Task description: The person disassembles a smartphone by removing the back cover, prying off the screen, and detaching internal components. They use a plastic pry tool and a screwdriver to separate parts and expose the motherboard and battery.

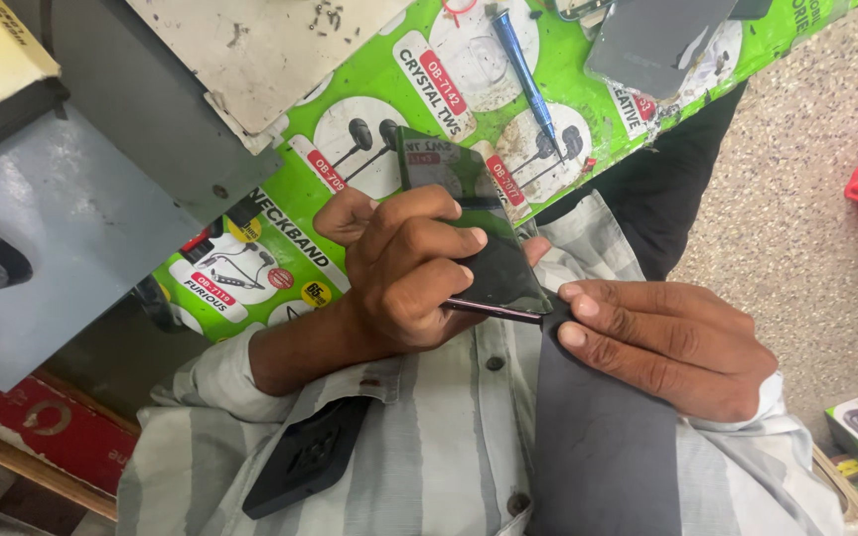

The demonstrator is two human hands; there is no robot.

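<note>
The phone [479, 238] sits mid-frame, tilted, clasped by the left hand [404, 273]. At its lower corner the right hand [667, 342] pinches a dark cloth [603, 437]. A blue screwdriver [526, 74] lies on the green mat [369, 94] above.

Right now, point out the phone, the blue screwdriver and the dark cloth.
phone [489, 248], head view, on the glossy dark glass between the two hands.
blue screwdriver [518, 60], head view, on the middle of its blue handle, lying on the green mat.
dark cloth [603, 437], head view, on its flat middle below the right hand.
</note>
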